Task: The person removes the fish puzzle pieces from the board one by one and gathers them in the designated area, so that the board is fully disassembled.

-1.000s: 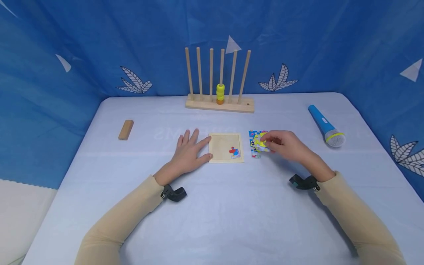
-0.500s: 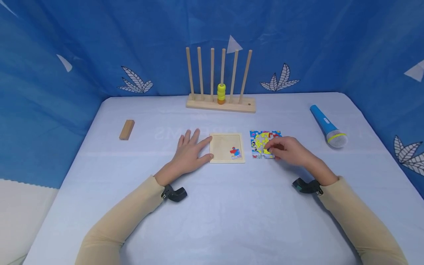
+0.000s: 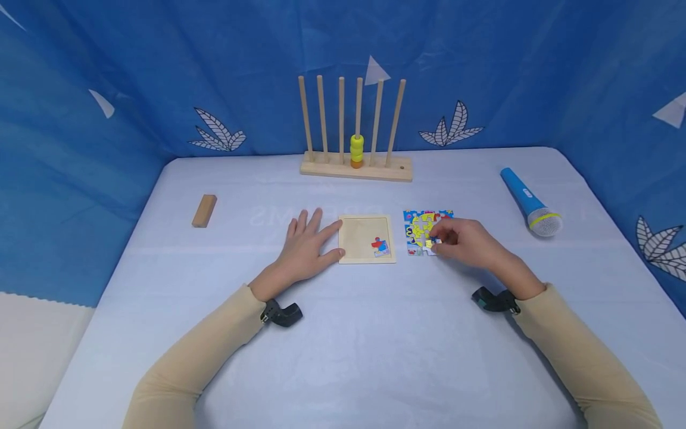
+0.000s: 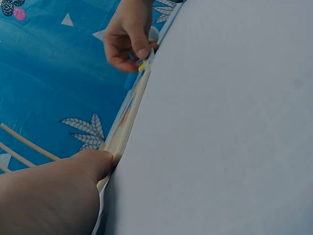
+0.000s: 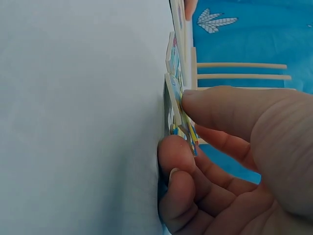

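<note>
My left hand (image 3: 305, 247) lies spread on the table, its thumb and index finger touching the left side of a square wooden puzzle tray (image 3: 357, 241). One jigsaw piece (image 3: 381, 248), red, blue and lilac, lies in the tray's lower right corner. Right of the tray is a block of joined jigsaw pieces (image 3: 417, 225) with a yellow figure on blue. Over its lower right part, my right hand (image 3: 465, 243) pinches a jigsaw piece (image 5: 174, 100), tilted up, with the thumb on top and fingers beneath. The fingers hide the block's right side in the head view.
Behind the tray stands a wooden peg rack (image 3: 327, 168) with several upright rods and yellow rings on one. A blue toy microphone (image 3: 522, 193) lies at the right. A small wooden block (image 3: 204, 211) sits at the left. Blue cloth (image 3: 257, 71) hangs beyond the table.
My right hand has laid the pieces it held down flat among the others, then tilted a piece up at the block's lower right. The left hand has stayed by the tray.
</note>
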Demonstrator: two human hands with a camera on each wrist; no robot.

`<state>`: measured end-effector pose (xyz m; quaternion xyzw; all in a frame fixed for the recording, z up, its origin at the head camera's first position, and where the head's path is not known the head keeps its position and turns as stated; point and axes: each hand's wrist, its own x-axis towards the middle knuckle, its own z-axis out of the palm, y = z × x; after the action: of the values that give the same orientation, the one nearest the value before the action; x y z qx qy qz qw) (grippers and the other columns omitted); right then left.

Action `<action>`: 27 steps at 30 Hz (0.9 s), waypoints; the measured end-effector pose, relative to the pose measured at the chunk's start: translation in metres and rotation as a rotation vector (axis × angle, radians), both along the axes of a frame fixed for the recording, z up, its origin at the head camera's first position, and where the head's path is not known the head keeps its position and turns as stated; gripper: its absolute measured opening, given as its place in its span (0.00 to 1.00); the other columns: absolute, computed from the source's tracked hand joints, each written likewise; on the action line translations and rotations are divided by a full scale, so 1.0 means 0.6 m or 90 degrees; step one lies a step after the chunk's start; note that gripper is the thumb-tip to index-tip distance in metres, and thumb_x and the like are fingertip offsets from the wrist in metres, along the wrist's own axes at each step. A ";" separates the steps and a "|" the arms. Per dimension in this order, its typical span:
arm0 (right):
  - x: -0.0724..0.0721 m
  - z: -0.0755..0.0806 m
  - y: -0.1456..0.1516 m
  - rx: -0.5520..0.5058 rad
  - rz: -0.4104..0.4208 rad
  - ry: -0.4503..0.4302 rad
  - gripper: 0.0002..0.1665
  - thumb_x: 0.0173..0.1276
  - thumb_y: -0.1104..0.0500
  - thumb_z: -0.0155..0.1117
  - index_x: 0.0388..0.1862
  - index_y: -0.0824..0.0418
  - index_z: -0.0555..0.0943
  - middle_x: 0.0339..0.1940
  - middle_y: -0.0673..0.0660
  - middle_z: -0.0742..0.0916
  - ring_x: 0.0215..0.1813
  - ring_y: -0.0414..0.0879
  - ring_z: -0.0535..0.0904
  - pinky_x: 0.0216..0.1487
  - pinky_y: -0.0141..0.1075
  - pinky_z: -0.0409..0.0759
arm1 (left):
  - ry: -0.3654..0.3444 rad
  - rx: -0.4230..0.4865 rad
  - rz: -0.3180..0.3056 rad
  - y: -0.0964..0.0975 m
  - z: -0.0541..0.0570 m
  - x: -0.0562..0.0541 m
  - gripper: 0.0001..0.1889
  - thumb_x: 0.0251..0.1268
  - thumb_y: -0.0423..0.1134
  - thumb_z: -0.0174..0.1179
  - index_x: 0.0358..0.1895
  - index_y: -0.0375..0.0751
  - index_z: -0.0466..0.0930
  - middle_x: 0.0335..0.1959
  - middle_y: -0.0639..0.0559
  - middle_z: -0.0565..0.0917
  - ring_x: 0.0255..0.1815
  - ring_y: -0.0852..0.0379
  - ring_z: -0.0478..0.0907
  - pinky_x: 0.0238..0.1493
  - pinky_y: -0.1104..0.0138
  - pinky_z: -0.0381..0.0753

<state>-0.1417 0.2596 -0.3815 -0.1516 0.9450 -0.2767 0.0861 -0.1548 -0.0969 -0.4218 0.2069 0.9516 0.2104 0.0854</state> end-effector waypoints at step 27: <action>-0.002 -0.003 -0.006 0.074 0.010 0.017 0.11 0.62 0.63 0.75 0.43 0.63 0.88 0.34 0.56 0.86 0.36 0.47 0.75 0.37 0.34 0.74 | 0.005 0.001 0.000 -0.001 0.004 0.002 0.36 0.71 0.60 0.55 0.79 0.53 0.63 0.84 0.34 0.48 0.85 0.29 0.35 0.80 0.34 0.37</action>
<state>-0.1431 0.2558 -0.3834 -0.1575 0.9593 -0.2186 0.0843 -0.1538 -0.0976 -0.4192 0.2080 0.9517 0.2106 0.0814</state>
